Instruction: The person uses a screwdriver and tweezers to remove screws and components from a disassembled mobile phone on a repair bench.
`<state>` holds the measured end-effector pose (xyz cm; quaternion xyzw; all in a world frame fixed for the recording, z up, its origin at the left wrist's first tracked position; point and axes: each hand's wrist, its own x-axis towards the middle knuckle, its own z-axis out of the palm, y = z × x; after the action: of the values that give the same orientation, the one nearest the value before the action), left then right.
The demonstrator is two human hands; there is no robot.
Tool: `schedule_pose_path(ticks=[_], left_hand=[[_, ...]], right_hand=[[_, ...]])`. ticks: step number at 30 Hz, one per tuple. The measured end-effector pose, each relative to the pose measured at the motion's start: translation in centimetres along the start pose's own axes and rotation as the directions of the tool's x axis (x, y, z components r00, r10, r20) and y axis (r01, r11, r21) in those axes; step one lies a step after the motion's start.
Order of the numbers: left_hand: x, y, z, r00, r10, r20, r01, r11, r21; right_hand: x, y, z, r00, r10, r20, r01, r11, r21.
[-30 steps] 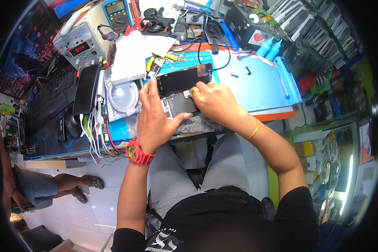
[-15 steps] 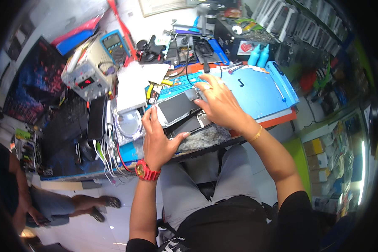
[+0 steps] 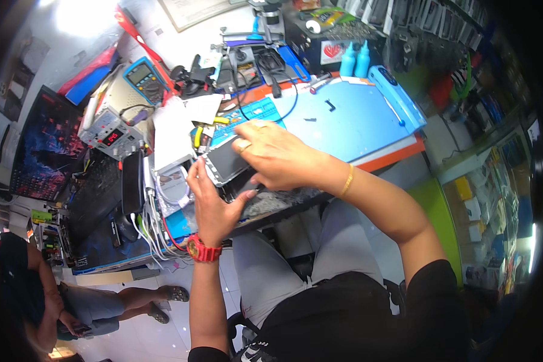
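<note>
An opened phone lies near the bench's front edge, its grey-black screen panel [image 3: 223, 160] lifted over a dark lower half [image 3: 242, 186]. My left hand [image 3: 214, 208], with a red watch on the wrist, grips the phone's left end, thumb at the near side and fingers along the edge. Across the right end comes my right hand [image 3: 280, 155], bent fingers on the far side and thumb on the near one. It covers that end, so the exact contact is hidden. Small black pieces [image 3: 330, 105] lie on the blue mat [image 3: 359, 130] to the right.
A power supply [image 3: 105, 133] and multimeter [image 3: 143, 81] stand left, beside a dark phone [image 3: 133, 181] and white cables [image 3: 146, 232]. Yellow-handled pliers [image 3: 198, 136] lie behind the phone. Blue bottles [image 3: 355, 60] stand at the back. A person [image 3: 54, 289] is at the lower left.
My right hand has moved left over the phone and covers more of it. A second small dark piece shows on the mat. The whole view has shifted slightly.
</note>
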<state>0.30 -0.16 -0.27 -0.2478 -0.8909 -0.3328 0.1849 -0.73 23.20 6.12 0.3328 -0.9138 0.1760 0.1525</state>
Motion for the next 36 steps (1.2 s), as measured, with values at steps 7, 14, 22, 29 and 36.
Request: schedule_pose_path(ticks=[7, 14, 22, 29, 36], left_hand=[[0.1, 0.3, -0.2, 1.000, 0.014, -0.012, -0.013, 1.000, 0.016], [-0.2, -0.3, 0.2, 0.997, 0.002, -0.072, -0.005, 0.999, -0.045], [-0.3, -0.5, 0.4, 0.997, -0.065, 0.033, 0.070, 0.982, -0.173], [0.1, -0.3, -0.2, 0.993, 0.077, 0.088, -0.078, 0.997, 0.005], [0.1, 0.2, -0.4, 0.988, 0.087, 0.128, -0.091, 0.995, 0.027]], right_hand=[[2.3, 1.7, 1.9, 0.989, -0.108, 0.098, 0.101, 0.993, 0.068], [3.0, 2.6, 1.7, 0.996, -0.055, 0.070, 0.048, 0.994, 0.097], [2.6, 2.6, -2.1, 0.984, 0.135, 0.112, -0.170, 0.891, 0.420], [-3.7, 3.0, -8.6, 0.935, 0.250, 0.253, -0.304, 0.930, 0.205], [-11.4, 5.5, -9.2, 0.850, 0.412, 0.328, -0.412, 0.908, -0.073]])
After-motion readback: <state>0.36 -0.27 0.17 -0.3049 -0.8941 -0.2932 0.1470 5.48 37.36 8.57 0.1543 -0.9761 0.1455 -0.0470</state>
